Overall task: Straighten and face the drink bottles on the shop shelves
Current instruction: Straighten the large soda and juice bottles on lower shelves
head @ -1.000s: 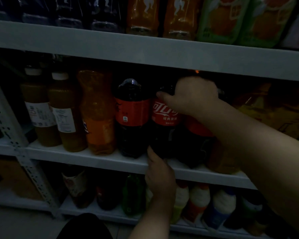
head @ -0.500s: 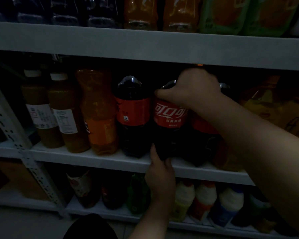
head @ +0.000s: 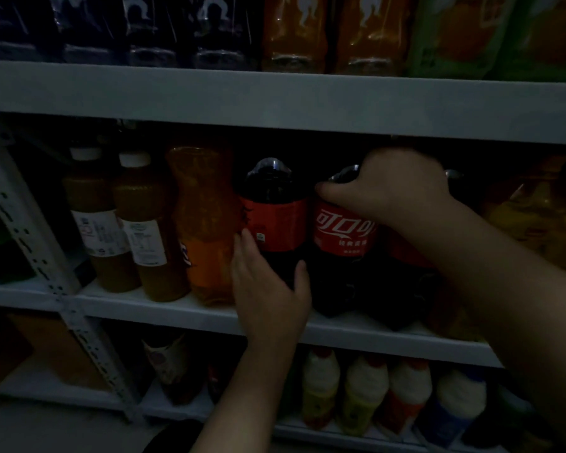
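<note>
As you look along the middle shelf [head: 177,312] from its left end, the two juice bottles [head: 144,237] with white caps stand upright and side by side, their pale labels turned to the front, so I judge this part as done. Next to them, the orange soda bottle [head: 206,223] shows only a small piece of its label at the left edge; it probably needs a turn.

Then comes the left cola bottle [head: 273,214]. Your left hand [head: 268,295] holds it low on the dark body, the grip wrapped around it with the fingers on the left side and the thumb on the right. Its red label shows small print and not the brand name, so this bottle is not yet faced, and I think it is the step in hand.

Just beside it, the right cola bottle [head: 343,233] shows its large white characters squarely to the front, which looks finished. Your right hand [head: 396,188] comes from above, and its grip is clasped over the shoulder of this bottle, hiding the cap.

Behind your right forearm, a third cola bottle [head: 406,289] is mostly covered; I cannot tell how it faces. At the far right, the yellow bottles [head: 536,217] are too dim to judge. By my estimate about half of this shelf remains, and the lower shelf [head: 56,387] I cannot judge from here.
</note>
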A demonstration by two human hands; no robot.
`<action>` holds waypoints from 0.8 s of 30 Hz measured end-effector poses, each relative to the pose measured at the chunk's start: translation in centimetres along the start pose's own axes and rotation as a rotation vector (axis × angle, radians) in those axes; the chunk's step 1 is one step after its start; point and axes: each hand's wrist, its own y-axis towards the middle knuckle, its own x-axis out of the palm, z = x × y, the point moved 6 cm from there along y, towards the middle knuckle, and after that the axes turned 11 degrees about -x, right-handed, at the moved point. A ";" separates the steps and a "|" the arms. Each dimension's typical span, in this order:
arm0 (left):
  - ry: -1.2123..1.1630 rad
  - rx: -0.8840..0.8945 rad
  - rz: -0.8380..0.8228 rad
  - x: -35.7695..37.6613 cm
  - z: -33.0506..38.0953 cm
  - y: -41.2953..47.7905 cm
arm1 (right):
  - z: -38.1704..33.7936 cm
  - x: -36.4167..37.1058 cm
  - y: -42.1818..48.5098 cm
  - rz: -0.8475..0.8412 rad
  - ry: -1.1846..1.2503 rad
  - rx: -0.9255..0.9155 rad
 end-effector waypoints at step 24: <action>0.070 -0.302 0.020 4.0 -3.5 -1.8 | -1.2 -1.7 -2.2 0.118 -0.052 0.056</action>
